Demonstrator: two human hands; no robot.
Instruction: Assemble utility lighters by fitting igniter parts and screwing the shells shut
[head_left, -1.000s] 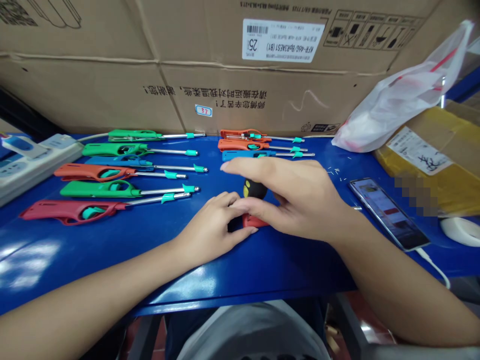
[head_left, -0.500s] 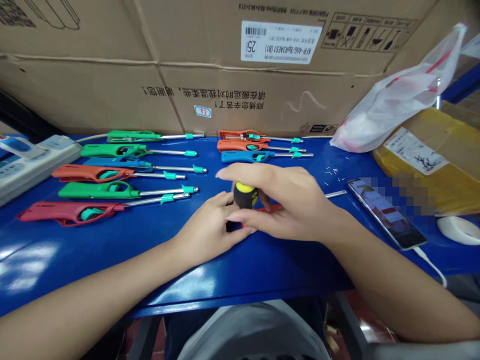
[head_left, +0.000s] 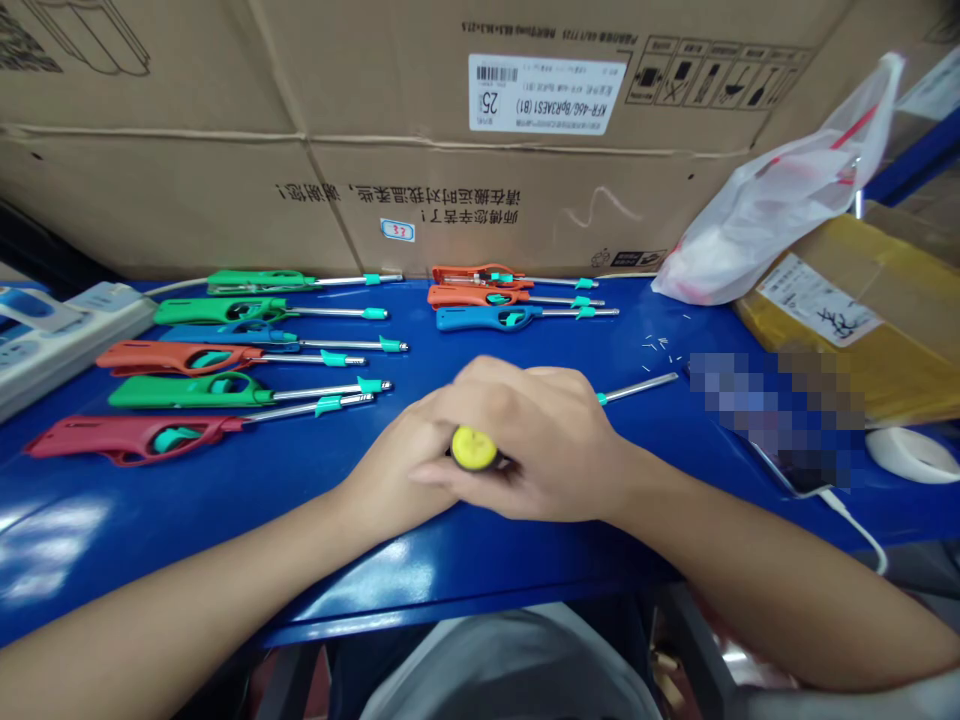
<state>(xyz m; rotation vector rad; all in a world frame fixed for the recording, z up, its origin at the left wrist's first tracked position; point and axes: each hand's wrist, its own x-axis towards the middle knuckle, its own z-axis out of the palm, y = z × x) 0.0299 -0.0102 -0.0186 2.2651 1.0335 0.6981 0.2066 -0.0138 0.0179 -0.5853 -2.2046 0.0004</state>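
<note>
My right hand (head_left: pixel 551 440) is wrapped round a screwdriver, its yellow-and-black handle (head_left: pixel 474 448) tilted with the yellow end toward me. Beside and partly under it, my left hand (head_left: pixel 397 465) grips a long-nosed gas lighter lying on the blue table. Only the metal barrel (head_left: pixel 641 387) of that lighter shows, sticking out to the right; its body and the screwdriver's tip are hidden by my hands. Several more lighters lie in a column on the left, among them a red lighter (head_left: pixel 135 437) and a green lighter (head_left: pixel 191 390). A blue lighter (head_left: pixel 487 318) and two orange ones are behind my hands.
A large cardboard box (head_left: pixel 405 90) walls off the back. On the right are a phone (head_left: pixel 802 480) with a cable, a white mouse (head_left: pixel 911 455), a taped parcel (head_left: pixel 862 300) and a plastic bag (head_left: pixel 772 220). Small pale bits (head_left: pixel 660 345) lie scattered. A power strip (head_left: pixel 97 310) stands left.
My right hand has closed more fully round the screwdriver and turned, and the handle has tipped toward me. The red body under my hands no longer shows. The view has shifted slightly.
</note>
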